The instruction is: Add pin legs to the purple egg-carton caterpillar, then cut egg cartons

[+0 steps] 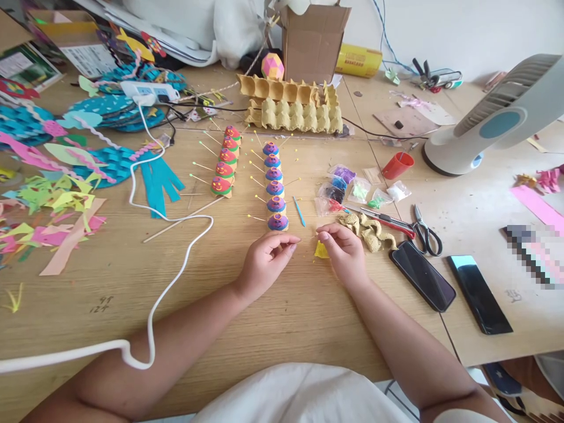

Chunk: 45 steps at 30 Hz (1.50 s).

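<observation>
My left hand [268, 258] is closed in a pinch just in front of the row of purple and blue clay-covered egg-carton cups [275, 188]. Across a small gap, my right hand [344, 251] also pinches; whatever sits between either pair of fingertips is too small to make out. Beside the right fingers lies a yellow piece [321, 251], partly covered. Yellow-tipped sticks [257, 181] poke out from the purple row. To its left stands a second row of red and green cups [225, 167] with green-tipped sticks. A thin blue tool [299, 211] rests beyond the hands.
Bags of coloured clay [359, 191], a red cup [398, 165], scissors [425, 229], and a phone [423, 277] lie on the right, before a white fan [489, 117]. Egg cartons [304, 114] stand behind. A white cable [185, 258] crosses the left side near paper scraps [48, 223].
</observation>
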Motion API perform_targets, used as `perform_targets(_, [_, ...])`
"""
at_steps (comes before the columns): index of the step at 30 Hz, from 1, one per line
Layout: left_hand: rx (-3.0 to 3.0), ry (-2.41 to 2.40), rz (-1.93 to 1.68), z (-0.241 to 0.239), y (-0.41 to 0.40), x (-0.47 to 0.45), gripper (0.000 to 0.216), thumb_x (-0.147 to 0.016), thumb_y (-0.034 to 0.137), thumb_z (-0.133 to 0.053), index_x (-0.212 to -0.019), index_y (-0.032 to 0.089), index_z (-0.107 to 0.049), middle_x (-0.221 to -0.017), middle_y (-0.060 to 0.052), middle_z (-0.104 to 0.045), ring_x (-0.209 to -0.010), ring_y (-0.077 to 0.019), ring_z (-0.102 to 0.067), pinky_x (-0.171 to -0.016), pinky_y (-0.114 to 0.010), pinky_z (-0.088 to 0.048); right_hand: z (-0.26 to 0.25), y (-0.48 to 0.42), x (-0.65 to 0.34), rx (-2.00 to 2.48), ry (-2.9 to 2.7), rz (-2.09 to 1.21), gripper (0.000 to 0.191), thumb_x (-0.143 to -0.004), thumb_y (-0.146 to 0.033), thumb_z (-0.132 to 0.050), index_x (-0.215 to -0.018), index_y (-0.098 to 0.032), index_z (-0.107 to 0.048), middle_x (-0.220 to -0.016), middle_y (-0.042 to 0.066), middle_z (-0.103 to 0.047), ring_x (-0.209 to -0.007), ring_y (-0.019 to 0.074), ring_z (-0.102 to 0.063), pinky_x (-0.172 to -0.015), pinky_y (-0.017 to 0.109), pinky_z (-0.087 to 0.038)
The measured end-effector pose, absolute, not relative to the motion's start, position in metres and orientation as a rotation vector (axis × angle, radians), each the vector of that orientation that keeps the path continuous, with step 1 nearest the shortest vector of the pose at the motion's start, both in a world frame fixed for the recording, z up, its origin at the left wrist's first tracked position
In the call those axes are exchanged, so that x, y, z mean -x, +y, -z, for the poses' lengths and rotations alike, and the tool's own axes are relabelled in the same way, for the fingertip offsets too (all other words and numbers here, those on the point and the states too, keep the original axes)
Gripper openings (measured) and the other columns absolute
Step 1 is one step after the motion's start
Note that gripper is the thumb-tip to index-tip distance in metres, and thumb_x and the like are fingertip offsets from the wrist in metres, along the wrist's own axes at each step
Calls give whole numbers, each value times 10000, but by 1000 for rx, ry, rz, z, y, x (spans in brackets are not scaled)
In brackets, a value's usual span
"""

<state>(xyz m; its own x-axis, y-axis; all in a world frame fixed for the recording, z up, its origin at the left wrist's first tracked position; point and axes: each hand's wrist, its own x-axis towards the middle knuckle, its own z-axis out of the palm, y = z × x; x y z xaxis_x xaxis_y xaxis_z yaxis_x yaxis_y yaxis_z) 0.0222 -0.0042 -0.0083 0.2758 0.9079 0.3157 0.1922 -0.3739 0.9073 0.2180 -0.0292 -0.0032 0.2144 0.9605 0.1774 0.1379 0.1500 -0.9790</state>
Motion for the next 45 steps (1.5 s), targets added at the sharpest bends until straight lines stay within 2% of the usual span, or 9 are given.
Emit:
perform_targets(6, [-1851,953,-1179,8,-7,-21,118,-929,162,-655,-1007,181,-742,-954,-49,-720,-775,-106,-630,-678,-214,-506,-4,-32,-217,1256,-1357,-826,204,-921,-406,-698,-844,-218,-725,-813,21,-695,-730,138,-580,-700,283,-452])
perform_targets(12, [-1823,960,-1174,8,-9,-22,262,-869,182,-729,-1129,198,-709,-1039,-64,-697,-816,-121,-606,-562,-182,-463,-3,-32,-213,1262,-1087,-978,300,-843,-510,-763,-826,-215,-710,-740,0,-644,-665,123,-544,-629,262,-435])
perform_targets(18, [-1889,940,-1171,5,-8,-22,113,-906,227,-710,-1005,181,-739,-936,-52,-729,-719,-107,-612,-623,-219,-498,-4,-33,-212,1231,-1239,-969,241,-877,-447,-743,-809,-216,-722,-771,9,-667,-704,129,-570,-664,269,-448])
perform_targets(23, [-1842,974,-1170,3,-7,-21,70,-922,210,-686,-907,176,-745,-852,-44,-734,-749,-124,-654,-673,-234,-515,-1,-32,-213,1227,-1206,-1023,224,-879,-446,-742,-857,-224,-757,-800,12,-700,-715,129,-595,-678,265,-466])
perform_targets(28, [-1789,980,-1160,1,-7,-22,83,-922,221,-683,-893,172,-744,-830,-41,-722,-732,-123,-643,-652,-230,-507,3,-31,-214,1244,-1080,-1063,305,-888,-526,-713,-882,-228,-775,-720,0,-677,-651,120,-563,-630,255,-459])
perform_targets(45, [-1820,942,-1133,1,-8,-22,84,-911,236,-698,-878,176,-749,-765,-31,-701,-650,-114,-587,-584,-236,-457,-7,-37,-211,1243,-1329,-1050,359,-958,-530,-618,-907,-227,-805,-743,21,-698,-675,133,-605,-653,266,-491])
